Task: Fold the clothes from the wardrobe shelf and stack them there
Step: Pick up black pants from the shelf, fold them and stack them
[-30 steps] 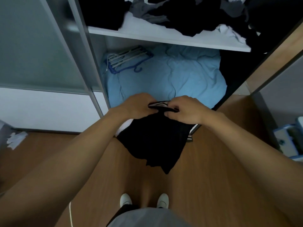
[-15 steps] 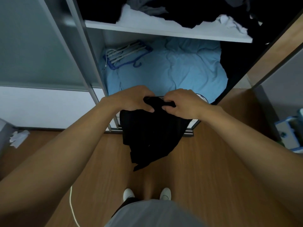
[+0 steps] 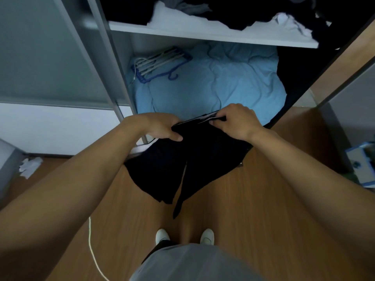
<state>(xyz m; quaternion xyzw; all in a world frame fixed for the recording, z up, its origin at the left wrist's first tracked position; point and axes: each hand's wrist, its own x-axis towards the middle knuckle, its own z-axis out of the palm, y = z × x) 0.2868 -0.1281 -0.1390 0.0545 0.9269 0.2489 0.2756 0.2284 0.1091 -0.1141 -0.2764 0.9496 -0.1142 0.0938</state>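
Spread is the change to note: a second ago your two hands sat almost knuckle to knuckle on a bunched top edge. Now they stand apart along it, so the black garment [image 3: 188, 163] hangs opened out and flatter, with a split down its lower half that suggests two short legs. I judge this to be the straightening step before the first fold; nothing looks folded yet. Your left grip [image 3: 160, 127] is clamped on the left end of the band, thumb lying across the front of the cloth and fingers curled behind it. Your right grip [image 3: 235, 122] pinches the right end, where a pale stripe of the band shows just beside the fingertips. The garment is held in the air and rests on nothing. Its top edge runs between your two grips, in front of the blue bedding [image 3: 213, 84] in the lower compartment, and the rest drapes below them over the wooden floor [image 3: 263, 199]. The wardrobe shelf [image 3: 203, 35] where it must end up lies above and beyond your hands, and a tumbled heap of dark clothes [image 3: 243, 13] sits along it behind the front edge. Judging by that heap, most of the task lies ahead of you.
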